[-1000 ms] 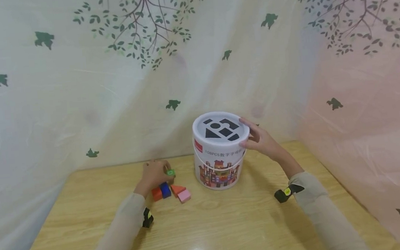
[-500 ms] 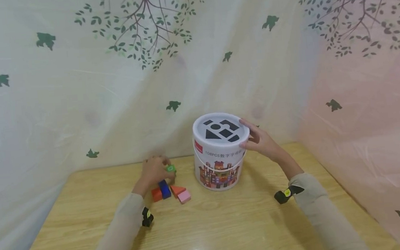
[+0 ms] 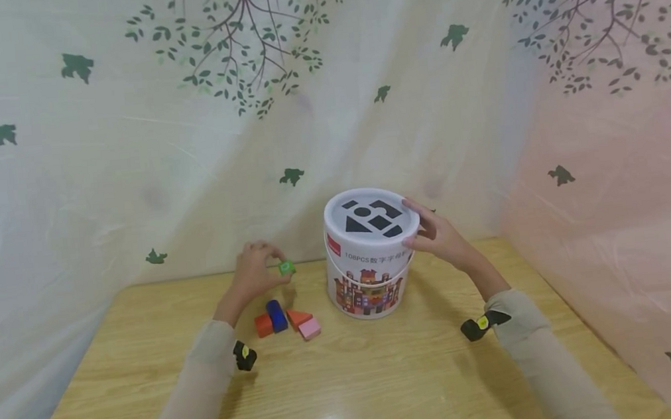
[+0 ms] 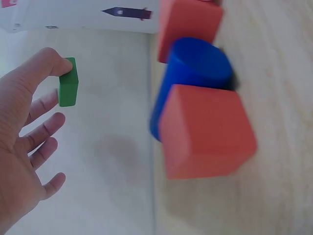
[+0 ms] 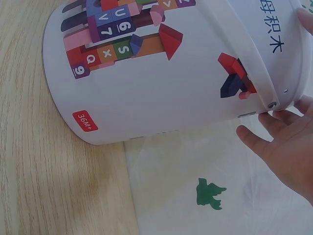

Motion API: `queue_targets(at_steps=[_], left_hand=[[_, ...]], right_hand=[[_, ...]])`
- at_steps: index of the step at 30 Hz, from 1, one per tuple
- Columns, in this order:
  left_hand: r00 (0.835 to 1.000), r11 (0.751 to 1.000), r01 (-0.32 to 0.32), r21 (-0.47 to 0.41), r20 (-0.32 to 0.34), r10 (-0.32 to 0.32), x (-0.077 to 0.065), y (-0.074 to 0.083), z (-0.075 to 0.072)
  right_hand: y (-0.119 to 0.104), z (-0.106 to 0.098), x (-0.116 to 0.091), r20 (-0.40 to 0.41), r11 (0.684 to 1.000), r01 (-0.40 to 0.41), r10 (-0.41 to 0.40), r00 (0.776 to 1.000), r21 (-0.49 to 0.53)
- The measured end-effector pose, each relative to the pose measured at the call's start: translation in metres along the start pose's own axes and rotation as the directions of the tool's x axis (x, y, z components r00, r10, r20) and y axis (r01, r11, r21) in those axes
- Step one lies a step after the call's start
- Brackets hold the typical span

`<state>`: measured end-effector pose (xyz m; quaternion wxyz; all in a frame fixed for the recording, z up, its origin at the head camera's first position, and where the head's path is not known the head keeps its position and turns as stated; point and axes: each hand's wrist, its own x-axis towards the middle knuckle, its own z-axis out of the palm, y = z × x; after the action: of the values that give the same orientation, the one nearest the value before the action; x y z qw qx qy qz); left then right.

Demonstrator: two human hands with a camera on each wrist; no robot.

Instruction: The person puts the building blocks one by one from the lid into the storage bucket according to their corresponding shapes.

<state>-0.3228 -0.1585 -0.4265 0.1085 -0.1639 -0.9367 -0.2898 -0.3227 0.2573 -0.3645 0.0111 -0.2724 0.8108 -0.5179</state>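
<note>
Raised above the back of the table, my left hand (image 3: 253, 270) pinches a small green block (image 3: 287, 267) between thumb and forefinger. The other fingers stand apart from the block in the left wrist view. Below that hand lie a red block (image 3: 264, 324), a blue cylinder (image 4: 203, 63), an orange triangular block (image 3: 299, 318) and a pink block (image 3: 309, 329). A white toy-block bucket (image 3: 371, 279) stands upright to their right. My right hand (image 3: 442, 237) holds the bucket's upper right edge, thumb at the front and fingers around the rim; some fingertips are hidden.
Black shape patterns mark the bucket's lid (image 3: 366, 215), and a white carry handle (image 3: 369, 285) hangs across its front. The wooden table (image 3: 357, 387) ends at a printed cloth backdrop (image 3: 219, 180) behind the bucket, with another cloth side at the right.
My left hand has lifted the green block up from beside the other blocks, uncovering more of the blue cylinder. My right hand and the bucket have stayed in place.
</note>
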Motion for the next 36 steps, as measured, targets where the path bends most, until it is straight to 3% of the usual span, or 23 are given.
queue_targets(at_steps=[5, 11, 16, 21, 29, 36], left_hand=[[0.999, 1.000, -0.007, 0.009, -0.044, 0.008, 0.004, 0.007, -0.010], [0.993, 0.998, -0.020, -0.065, -0.118, 0.012, 0.010, 0.020, -0.024], [0.977, 0.990, -0.087, -0.107, -0.204, 0.064, 0.016, 0.039, -0.037], [0.959, 0.985, -0.148, -0.093, -0.258, 0.120, 0.024, 0.054, -0.047], [0.946, 0.979, -0.180, -0.098, -0.291, 0.144, 0.038, 0.078, -0.049], [0.944, 0.983, -0.168, -0.076, -0.300, 0.138, 0.047, 0.103, -0.046]], right_hand=[[0.002, 0.000, 0.001, -0.001, 1.000, 0.007, -0.007, 1.000, 0.003], [0.003, 0.000, 0.001, -0.002, 1.000, -0.002, 0.002, 1.000, 0.002], [0.004, 0.000, 0.001, 0.001, 1.000, 0.002, -0.002, 1.000, 0.007], [0.005, 0.000, 0.002, -0.001, 1.000, 0.010, -0.010, 1.000, 0.007], [0.004, 0.000, 0.001, -0.004, 1.000, -0.001, 0.001, 1.000, -0.001], [0.003, 0.001, 0.001, -0.009, 1.000, 0.000, 0.000, 1.000, 0.007]])
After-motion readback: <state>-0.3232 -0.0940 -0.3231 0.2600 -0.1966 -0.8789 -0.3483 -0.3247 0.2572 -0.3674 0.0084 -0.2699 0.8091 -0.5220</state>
